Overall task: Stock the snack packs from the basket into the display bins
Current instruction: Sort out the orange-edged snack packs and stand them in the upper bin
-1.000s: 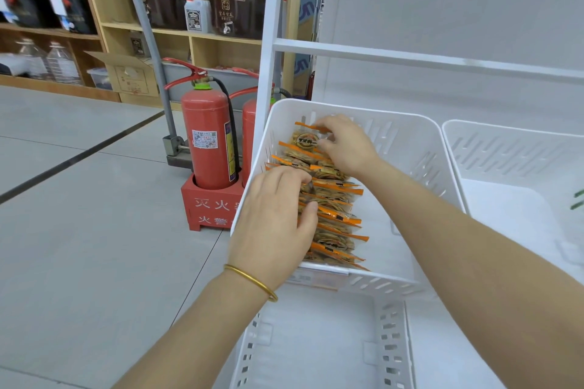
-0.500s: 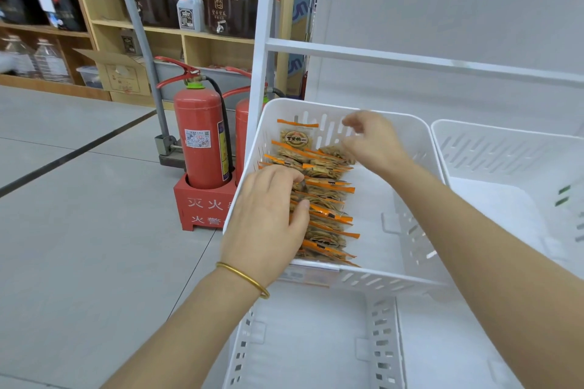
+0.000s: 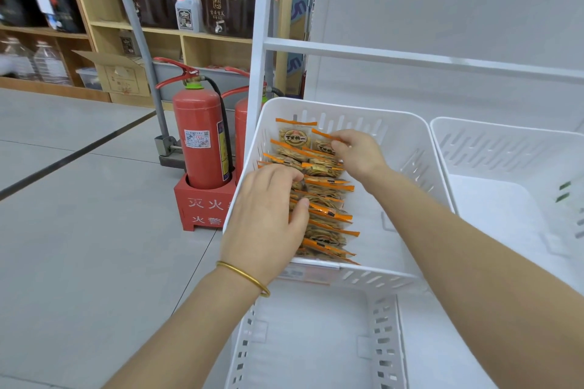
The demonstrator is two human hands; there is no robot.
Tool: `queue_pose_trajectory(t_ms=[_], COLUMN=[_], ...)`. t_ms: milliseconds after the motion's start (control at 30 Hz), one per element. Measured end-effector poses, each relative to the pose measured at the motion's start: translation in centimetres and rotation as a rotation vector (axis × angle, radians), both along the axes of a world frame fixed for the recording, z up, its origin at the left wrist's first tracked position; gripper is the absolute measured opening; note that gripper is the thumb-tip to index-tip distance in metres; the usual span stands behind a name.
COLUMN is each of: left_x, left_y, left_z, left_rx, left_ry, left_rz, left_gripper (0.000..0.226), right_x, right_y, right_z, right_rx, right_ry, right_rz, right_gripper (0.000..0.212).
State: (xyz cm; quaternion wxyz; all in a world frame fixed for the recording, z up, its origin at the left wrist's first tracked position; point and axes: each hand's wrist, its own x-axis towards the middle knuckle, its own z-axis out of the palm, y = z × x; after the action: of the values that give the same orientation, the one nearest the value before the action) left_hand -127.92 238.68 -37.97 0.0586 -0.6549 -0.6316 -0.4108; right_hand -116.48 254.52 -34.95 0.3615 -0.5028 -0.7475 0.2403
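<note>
Stocking step, seen from above: my left hand [image 3: 268, 218] lies palm-down on the near half of the row of snack packs [image 3: 319, 199], fingers [image 3: 295, 175] spread loosely and pressing rather than gripping, the thumb resting against an orange seal edge. My right hand [image 3: 357, 155] works the far end of the row, its fingers pinched on the top edge of one pack [image 3: 325, 144] beside the upright pack that faces front with its label showing. The packs stand overlapped like shingles along the left side of the display bin [image 3: 407, 142], which is tilted toward me; its right half is bare. The neighbouring bin [image 3: 505, 148] to the right and the lower bin [image 3: 313, 341] beneath look empty, and the supply basket is not in view. To do this step well, I judge that the left hand should act as a stop, holding the leaning row steady while the right hand seats the pinched pack upright and square with its neighbour, label forward. The film packs will likely slide on one another, so light, even pressure serves better than a squeeze, which could crumple the contents. Whether the pinched pack is already seated or lifted clear of the row I cannot tell, since my fingers cover its lower edge. Much of the stocking appears to remain.
</note>
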Motion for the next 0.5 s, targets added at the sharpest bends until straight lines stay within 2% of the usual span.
queue_pose_trajectory(t_ms=[267,500], left_x=[0.0,-0.2], left_y=[0.0,0.0], left_z=[0.0,0.5], left_rx=[0.015,0.003], left_ry=[0.007,-0.083], left_rz=[0.0,-0.032], left_gripper=[0.029,0.031], right_x=[-1.0,-0.1], right_y=[0.4,-0.5], right_z=[-0.4,0.4], right_rx=[-0.03,-0.213], right_ry=[-0.018,0.01], right_rz=[0.049,0.03], right_gripper=[0.031,0.039])
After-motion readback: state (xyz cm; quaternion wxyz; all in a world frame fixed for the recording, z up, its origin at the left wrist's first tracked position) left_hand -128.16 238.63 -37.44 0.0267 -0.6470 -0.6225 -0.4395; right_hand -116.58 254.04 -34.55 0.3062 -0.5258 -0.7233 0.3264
